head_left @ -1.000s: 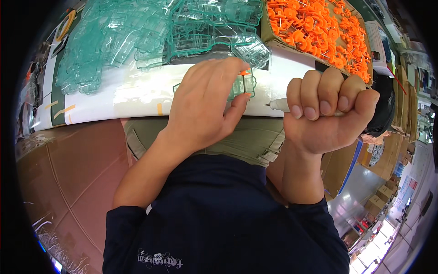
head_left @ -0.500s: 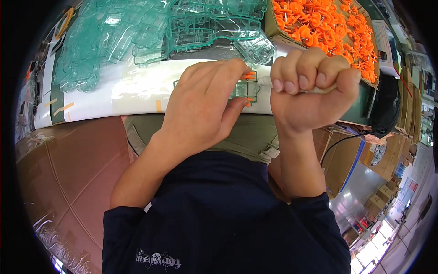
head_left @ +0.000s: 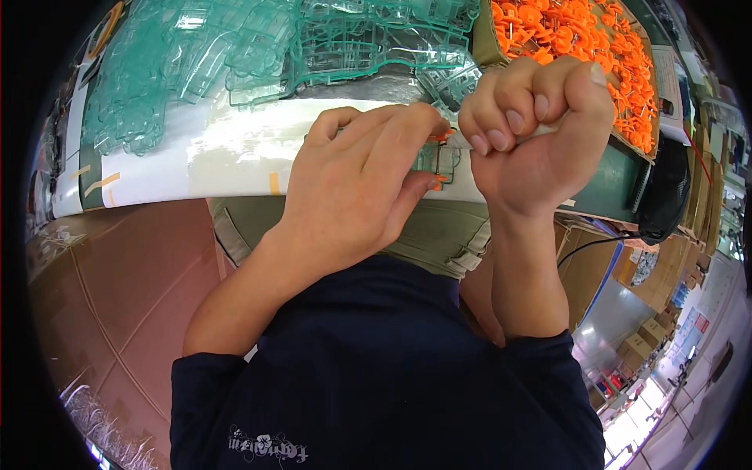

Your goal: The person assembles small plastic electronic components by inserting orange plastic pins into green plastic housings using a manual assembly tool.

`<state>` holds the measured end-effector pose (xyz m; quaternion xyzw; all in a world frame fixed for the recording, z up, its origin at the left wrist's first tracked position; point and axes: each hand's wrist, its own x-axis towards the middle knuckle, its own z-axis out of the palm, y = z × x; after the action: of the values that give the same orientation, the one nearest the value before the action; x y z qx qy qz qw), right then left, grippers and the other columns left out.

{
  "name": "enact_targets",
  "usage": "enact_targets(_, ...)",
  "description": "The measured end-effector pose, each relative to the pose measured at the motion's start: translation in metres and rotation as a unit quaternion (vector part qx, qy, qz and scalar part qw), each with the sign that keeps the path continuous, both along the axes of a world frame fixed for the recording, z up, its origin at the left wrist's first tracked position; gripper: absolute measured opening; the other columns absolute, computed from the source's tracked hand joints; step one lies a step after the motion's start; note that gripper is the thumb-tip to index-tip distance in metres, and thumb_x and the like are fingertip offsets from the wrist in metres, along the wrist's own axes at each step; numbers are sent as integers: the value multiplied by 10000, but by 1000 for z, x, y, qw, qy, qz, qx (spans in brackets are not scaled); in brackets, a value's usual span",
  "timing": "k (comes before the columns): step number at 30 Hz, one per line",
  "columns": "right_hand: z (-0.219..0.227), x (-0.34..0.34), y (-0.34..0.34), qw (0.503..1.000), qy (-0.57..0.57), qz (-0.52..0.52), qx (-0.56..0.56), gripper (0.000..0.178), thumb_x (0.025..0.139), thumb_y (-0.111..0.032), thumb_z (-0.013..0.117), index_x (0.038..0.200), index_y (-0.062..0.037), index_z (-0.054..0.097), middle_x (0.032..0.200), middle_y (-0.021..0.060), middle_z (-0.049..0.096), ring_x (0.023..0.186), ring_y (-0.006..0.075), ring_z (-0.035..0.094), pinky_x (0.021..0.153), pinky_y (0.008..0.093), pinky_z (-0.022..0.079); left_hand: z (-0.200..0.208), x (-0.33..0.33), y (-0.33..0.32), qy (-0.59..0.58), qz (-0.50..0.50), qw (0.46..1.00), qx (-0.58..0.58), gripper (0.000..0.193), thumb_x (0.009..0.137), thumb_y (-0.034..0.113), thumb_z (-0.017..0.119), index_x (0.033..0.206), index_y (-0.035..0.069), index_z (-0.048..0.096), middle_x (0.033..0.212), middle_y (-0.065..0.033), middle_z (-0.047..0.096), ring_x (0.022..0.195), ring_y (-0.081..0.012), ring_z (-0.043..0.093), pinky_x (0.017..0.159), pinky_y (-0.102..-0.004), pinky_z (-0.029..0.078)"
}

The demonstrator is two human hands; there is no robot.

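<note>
My left hand (head_left: 352, 176) curves over a clear green plastic part (head_left: 449, 162) on the white work surface, its thumb and fingers pressing at two small orange wheels (head_left: 439, 184). A thin metal axle (head_left: 438, 159) runs between these wheels, across the part's right end. My left palm hides the rest of the part. Just to the right, my right hand (head_left: 533, 133) is raised in a closed fist, knuckles away from me. A sliver of something pale shows between its fingers and palm, but its kind is hidden.
A heap of clear green plastic parts (head_left: 204, 55) covers the far left and middle of the table. At the far right stands a cardboard box (head_left: 487, 39) of orange wheels with metal pins (head_left: 568, 31). A black bag-like thing (head_left: 664, 192) hangs by the table's right edge.
Both hands and the green part sit slightly farther right in the view. My right fist has turned a little, and the pale rod seen at its left side is now hidden.
</note>
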<state>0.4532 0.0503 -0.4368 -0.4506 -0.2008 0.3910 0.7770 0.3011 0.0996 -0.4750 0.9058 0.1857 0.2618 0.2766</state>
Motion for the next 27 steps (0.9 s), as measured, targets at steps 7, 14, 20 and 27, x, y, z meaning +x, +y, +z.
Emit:
enact_targets(7,-11,-3,-4,999,-31,-23,38,425,1052,-327,366,656,-173,359,542,-6,376,428,105,296,386,272,262,-1,0,0,1,-7,1000,8,473,773,84,731,1220,71,576,1139,-3,674,1039,-180,648,917,-333,420)
enact_targets(14,-11,0,-33,983,5,22,183,458,1081,-377,370,670,-174,350,565,-4,380,454,111,329,420,277,299,-21,2,-5,-65,16,992,103,404,819,132,727,1194,53,601,1190,-8,684,1094,-170,646,904,-334,427)
enact_targets(20,-25,-4,-37,983,-38,53,173,466,1087,-408,383,683,-178,358,577,-6,382,467,119,341,441,278,314,-22,1,-5,-60,18,993,100,373,840,145,716,1183,46,610,1212,-13,683,1115,-169,646,896,-335,433)
enact_targets(27,-24,-8,-32,982,-73,44,166,464,1085,-424,397,696,-171,365,572,-6,379,461,123,328,436,274,304,-19,2,-6,-49,18,996,70,411,827,120,764,1192,44,591,1270,-23,698,1135,-217,666,941,-354,438)
